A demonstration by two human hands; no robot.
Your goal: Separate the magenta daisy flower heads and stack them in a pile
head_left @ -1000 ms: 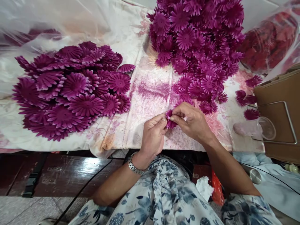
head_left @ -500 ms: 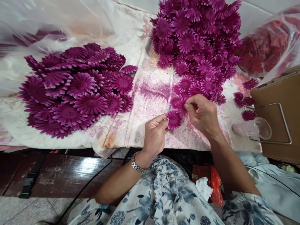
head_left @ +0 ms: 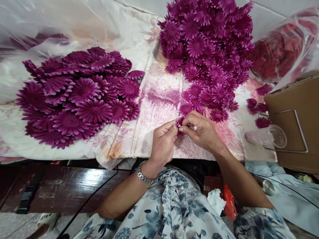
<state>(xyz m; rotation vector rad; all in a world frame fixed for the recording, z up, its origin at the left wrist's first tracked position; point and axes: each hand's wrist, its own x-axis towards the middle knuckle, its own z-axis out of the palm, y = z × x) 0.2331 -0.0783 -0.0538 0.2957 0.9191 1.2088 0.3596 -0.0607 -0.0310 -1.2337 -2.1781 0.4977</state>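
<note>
Head view showed a small magenta flower (head_left: pixel 179 122) pinched between both hands just above the table's near edge. Left hand (head_left: pixel 163 143) had thumb and forefinger closed on the flower's left side; right hand (head_left: pixel 202 131) had its fingertips closed on the right side, the two hands touching at the flower. Most of the flower was hidden by the fingers. A heap of small flowers (head_left: pixel 208 49) lay just beyond the right hand, and a spread of larger flowers (head_left: pixel 79 96) lay well to the left, both on a stained cloth (head_left: pixel 159 96). A clear cup (head_left: pixel 274 136) lay on its side near a cardboard box (head_left: pixel 294 109) at right. Judged risks: thin petals could tear or crease under the tight pinch; the flower, held near the edge, could slip to the floor.
</note>
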